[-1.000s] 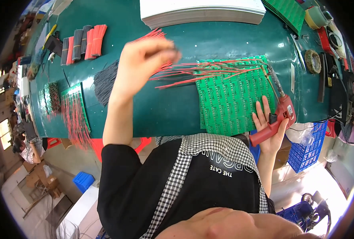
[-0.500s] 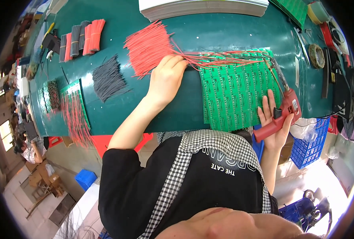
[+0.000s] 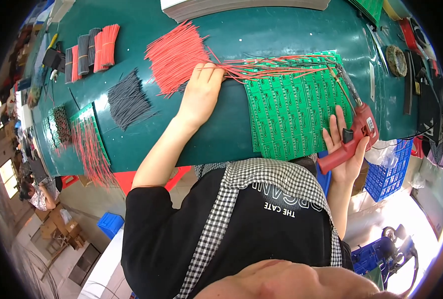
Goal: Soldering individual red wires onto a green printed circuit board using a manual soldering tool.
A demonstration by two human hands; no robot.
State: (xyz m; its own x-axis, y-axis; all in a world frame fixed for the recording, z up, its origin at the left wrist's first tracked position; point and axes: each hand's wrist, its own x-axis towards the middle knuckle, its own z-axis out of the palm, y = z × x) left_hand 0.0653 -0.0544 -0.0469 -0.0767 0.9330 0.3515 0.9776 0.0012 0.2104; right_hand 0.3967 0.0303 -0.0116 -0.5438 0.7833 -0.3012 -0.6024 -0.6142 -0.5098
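My left hand [image 3: 202, 91] lies palm down on the green table, its fingertips on the edge of a loose pile of red wires [image 3: 174, 55]. My right hand [image 3: 345, 144] grips a red soldering gun [image 3: 355, 130] whose tip points up over a green circuit board panel [image 3: 294, 107]. Red wires [image 3: 276, 69] stick out along the panel's top edge toward the left hand. Whether the left fingers pinch a wire cannot be seen.
A pile of black wires [image 3: 127, 102] lies left of the left arm. Bundles of red and black wires [image 3: 89, 47] sit at the far left. Another board with red wires [image 3: 84, 137] hangs at the table's left edge. A blue crate [image 3: 391, 172] stands right.
My left hand came down from above the table to the red wire pile beside the board. The right hand with the soldering gun stayed at the board's lower right.
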